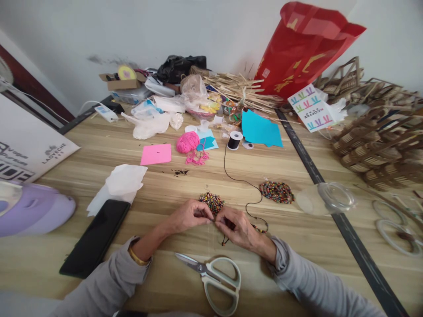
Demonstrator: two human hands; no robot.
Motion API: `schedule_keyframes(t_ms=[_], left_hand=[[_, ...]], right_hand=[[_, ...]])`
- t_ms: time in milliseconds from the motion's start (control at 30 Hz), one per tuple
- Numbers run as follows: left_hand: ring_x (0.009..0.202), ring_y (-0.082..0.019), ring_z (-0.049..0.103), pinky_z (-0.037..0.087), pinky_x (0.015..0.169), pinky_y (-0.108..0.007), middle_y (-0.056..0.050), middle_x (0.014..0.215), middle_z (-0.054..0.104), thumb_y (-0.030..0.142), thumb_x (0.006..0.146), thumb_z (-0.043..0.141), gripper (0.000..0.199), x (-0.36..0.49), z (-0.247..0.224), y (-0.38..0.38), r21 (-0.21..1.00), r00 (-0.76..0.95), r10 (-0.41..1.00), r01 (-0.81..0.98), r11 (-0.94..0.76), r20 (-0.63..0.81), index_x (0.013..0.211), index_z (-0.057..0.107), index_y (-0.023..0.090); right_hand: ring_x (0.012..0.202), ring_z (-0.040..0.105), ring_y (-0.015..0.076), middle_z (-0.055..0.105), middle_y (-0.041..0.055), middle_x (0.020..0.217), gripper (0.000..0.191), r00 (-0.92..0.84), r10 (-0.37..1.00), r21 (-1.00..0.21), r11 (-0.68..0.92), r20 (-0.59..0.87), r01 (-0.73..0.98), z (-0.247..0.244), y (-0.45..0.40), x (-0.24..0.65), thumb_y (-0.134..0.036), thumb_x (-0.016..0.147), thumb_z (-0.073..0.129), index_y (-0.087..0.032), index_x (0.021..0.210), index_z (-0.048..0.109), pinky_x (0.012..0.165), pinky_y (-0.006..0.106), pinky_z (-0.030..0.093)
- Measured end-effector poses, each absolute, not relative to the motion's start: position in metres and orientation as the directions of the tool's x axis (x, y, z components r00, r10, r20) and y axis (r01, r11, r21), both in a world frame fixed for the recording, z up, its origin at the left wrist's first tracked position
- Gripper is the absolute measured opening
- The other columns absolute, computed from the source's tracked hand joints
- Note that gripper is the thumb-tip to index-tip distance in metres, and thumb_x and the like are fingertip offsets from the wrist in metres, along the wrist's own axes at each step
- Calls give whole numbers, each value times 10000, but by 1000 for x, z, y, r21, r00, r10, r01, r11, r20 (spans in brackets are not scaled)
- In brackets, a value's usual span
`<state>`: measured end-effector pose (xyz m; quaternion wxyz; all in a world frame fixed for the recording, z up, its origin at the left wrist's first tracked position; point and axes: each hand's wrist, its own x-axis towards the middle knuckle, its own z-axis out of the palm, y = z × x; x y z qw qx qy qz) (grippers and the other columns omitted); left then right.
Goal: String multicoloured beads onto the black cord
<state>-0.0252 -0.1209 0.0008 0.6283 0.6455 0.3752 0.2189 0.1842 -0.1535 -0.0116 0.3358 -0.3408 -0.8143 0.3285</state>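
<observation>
My left hand (189, 216) is closed in a pinch, fingertips meeting those of my right hand (238, 226), which also pinches. Between them shows a short bit of thin black cord. The same kind of black cord (241, 180) runs from a spool (234, 141) down to a few strung beads (263, 228) by my right wrist; how it joins the bit in my fingers is hidden. Just behind my fingertips lies a heap of loose multicoloured beads (210, 200). Below my hands rest scissors (211, 274) with pale handles, blades apart.
Strung beads (276, 192) lie to the right, beside a clear plastic lid (325, 198). A black phone (95, 237) and white paper (122, 182) are at left. Pink yarn (187, 142), blue sheets (261, 128), a red bag (304, 48) and woven baskets (380, 145) stand farther back.
</observation>
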Motion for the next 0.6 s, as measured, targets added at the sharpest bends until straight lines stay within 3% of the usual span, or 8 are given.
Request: schedule_keyframes(t_ms=[600], left_hand=[[685, -125, 614, 476, 678, -224, -34, 732, 699, 165, 712, 672, 83, -24, 2, -121, 971, 625, 757, 235, 50, -190, 776, 684, 113]], right_hand=[[665, 546, 132, 591, 33, 735, 130, -547, 773, -763, 554, 322, 334, -11, -152, 184, -211, 917, 501, -170, 814, 571, 599, 232, 424]])
